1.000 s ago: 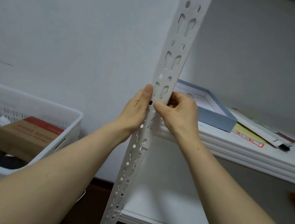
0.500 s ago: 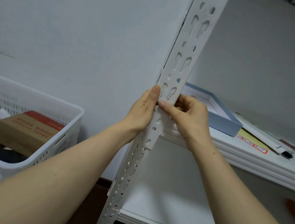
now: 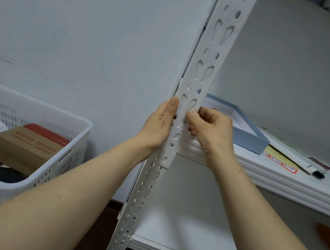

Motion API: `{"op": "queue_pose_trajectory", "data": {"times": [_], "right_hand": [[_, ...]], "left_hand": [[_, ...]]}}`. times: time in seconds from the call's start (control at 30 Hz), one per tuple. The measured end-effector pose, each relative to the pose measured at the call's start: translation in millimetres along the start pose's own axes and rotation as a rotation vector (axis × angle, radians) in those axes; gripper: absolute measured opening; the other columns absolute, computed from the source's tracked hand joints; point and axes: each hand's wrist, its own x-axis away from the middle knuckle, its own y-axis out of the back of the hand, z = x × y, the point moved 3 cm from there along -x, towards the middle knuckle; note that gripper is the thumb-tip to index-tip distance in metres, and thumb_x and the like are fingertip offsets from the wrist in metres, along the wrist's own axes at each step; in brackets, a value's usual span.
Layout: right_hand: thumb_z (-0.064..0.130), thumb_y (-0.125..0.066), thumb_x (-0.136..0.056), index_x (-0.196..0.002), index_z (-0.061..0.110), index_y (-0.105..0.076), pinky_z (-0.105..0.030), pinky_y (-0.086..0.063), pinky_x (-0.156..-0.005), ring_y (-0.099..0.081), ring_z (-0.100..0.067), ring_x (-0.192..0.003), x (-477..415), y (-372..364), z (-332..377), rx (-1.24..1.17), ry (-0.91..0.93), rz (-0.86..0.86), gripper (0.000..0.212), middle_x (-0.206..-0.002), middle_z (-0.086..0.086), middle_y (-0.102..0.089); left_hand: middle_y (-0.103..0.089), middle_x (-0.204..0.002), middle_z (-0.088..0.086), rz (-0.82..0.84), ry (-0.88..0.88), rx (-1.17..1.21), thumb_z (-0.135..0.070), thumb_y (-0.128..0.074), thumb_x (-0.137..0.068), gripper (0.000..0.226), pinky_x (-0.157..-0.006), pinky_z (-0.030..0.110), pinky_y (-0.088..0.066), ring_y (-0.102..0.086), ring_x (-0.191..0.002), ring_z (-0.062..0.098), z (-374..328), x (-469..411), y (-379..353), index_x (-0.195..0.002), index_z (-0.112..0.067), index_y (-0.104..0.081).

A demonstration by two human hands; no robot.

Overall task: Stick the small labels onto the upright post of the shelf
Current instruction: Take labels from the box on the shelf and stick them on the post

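The white perforated upright post (image 3: 212, 52) of the shelf runs slanted through the middle of the view. My left hand (image 3: 159, 126) holds its left edge, thumb straight up along the front and fingers hidden behind. My right hand (image 3: 209, 130) is at the same height on the right edge, fingers curled, thumb tip pressed on the post's front beside a keyhole slot. A small label cannot be made out under the fingers. A slightly wider white strip (image 3: 169, 151) lies on the post's front just below my hands.
A white shelf board (image 3: 281, 181) holds a light-blue shallow box (image 3: 247, 136) and flat printed packets (image 3: 298, 158). A lower shelf board (image 3: 183, 245) sits beneath. At the left stands a white perforated basket (image 3: 76, 127) with a brown carton (image 3: 29, 146) and dark items.
Both hands stay at the same spot on the post. My right thumb tip has drawn back slightly to the right, off the dark hole. The view has shifted, with the post now further right.
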Motion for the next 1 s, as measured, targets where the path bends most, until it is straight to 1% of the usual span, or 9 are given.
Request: {"op": "queue_pose_trajectory", "data": {"times": [0.07, 0.17, 0.27, 0.37, 0.5, 0.63, 0.77, 0.9, 1.0], "right_hand": [[0.011, -0.062, -0.075, -0.065, 0.013, -0.068, -0.027, -0.045, -0.062, -0.050, -0.009, -0.057, -1.6, -1.6, -0.4, 0.007, 0.003, -0.028, 0.012, -0.061, 0.003, -0.063], [0.013, -0.062, -0.073, -0.068, 0.013, -0.070, -0.031, -0.049, -0.063, -0.054, -0.009, -0.057, -2.7, -3.3, -1.0, 0.016, 0.010, -0.041, 0.009, -0.062, 0.003, -0.067], [0.011, -0.062, -0.073, -0.074, 0.017, -0.072, -0.029, -0.050, -0.065, -0.056, -0.005, -0.058, -0.5, -2.1, -1.5, 0.035, 0.035, -0.020, 0.012, -0.069, 0.002, -0.071], [0.010, -0.063, -0.075, -0.073, 0.020, -0.072, -0.025, -0.049, -0.062, -0.056, -0.001, -0.056, 0.1, -0.7, -1.0, 0.026, 0.036, 0.003, 0.014, -0.069, 0.005, -0.071], [0.018, -0.065, -0.071, -0.066, 0.023, -0.069, -0.035, -0.054, -0.067, -0.060, -0.007, -0.059, -2.0, -3.7, -0.9, 0.063, 0.029, -0.046, 0.008, -0.066, 0.006, -0.070], [0.024, -0.062, -0.066, -0.067, 0.020, -0.070, -0.038, -0.055, -0.067, -0.059, -0.010, -0.061, -1.3, -5.1, -0.9, 0.071, 0.030, -0.045, 0.009, -0.066, 0.003, -0.070], [0.021, -0.063, -0.069, -0.069, 0.019, -0.071, -0.037, -0.053, -0.068, -0.057, -0.008, -0.060, -0.8, -2.4, -1.4, 0.059, 0.029, -0.031, 0.008, -0.066, 0.004, -0.070], [0.021, -0.066, -0.070, -0.069, 0.022, -0.070, -0.038, -0.056, -0.071, -0.060, -0.006, -0.060, -0.4, -4.4, 1.1, 0.080, 0.031, -0.062, 0.004, -0.066, 0.008, -0.070], [0.018, -0.065, -0.070, -0.066, 0.023, -0.068, -0.041, -0.058, -0.073, -0.062, -0.009, -0.063, 0.9, -4.9, 2.5, 0.092, 0.035, -0.066, 0.007, -0.067, 0.007, -0.070]], "left_hand": [[-0.066, -0.117, -0.002, -0.003, 0.000, 0.005, -0.050, -0.028, -0.099, 0.051, -0.099, 0.027, -0.046, -0.061, -0.110, 0.009, -1.2, 0.5, -0.1, -0.126, -0.018, -0.056], [-0.067, -0.115, -0.002, -0.010, 0.002, 0.007, -0.049, -0.028, -0.099, 0.050, -0.099, 0.028, -0.047, -0.062, -0.108, 0.009, -1.8, 0.8, -0.2, -0.124, -0.018, -0.057], [-0.067, -0.114, -0.003, -0.009, 0.001, 0.007, -0.049, -0.028, -0.099, 0.049, -0.098, 0.027, -0.047, -0.062, -0.107, 0.007, -1.7, 1.4, -0.4, -0.123, -0.019, -0.058], [-0.067, -0.115, -0.002, -0.006, 0.007, 0.017, -0.050, -0.029, -0.098, 0.050, -0.099, 0.028, -0.047, -0.062, -0.107, 0.008, -1.5, 1.7, -1.1, -0.124, -0.018, -0.058], [-0.066, -0.117, -0.002, -0.006, 0.022, 0.022, -0.050, -0.030, -0.098, 0.051, -0.100, 0.028, -0.046, -0.061, -0.109, 0.010, -1.1, 2.2, -0.7, -0.127, -0.017, -0.056], [-0.066, -0.118, 0.000, -0.006, 0.017, 0.014, -0.049, -0.029, -0.098, 0.051, -0.102, 0.031, -0.045, -0.061, -0.111, 0.011, -2.0, 2.0, -0.5, -0.127, -0.017, -0.056], [-0.067, -0.114, -0.002, -0.005, 0.015, 0.023, -0.050, -0.030, -0.098, 0.049, -0.099, 0.028, -0.047, -0.062, -0.106, 0.008, -1.7, 2.6, -0.7, -0.124, -0.018, -0.057], [-0.063, -0.123, -0.002, 0.006, 0.018, 0.020, -0.051, -0.030, -0.098, 0.052, -0.107, 0.035, -0.042, -0.058, -0.117, 0.011, -1.2, 2.4, -0.9, -0.131, -0.018, -0.053], [-0.066, -0.118, -0.001, -0.004, 0.029, 0.025, -0.050, -0.030, -0.098, 0.051, -0.105, 0.035, -0.044, -0.061, -0.112, 0.012, -1.6, 3.0, -0.7, -0.128, -0.017, -0.055]]}}
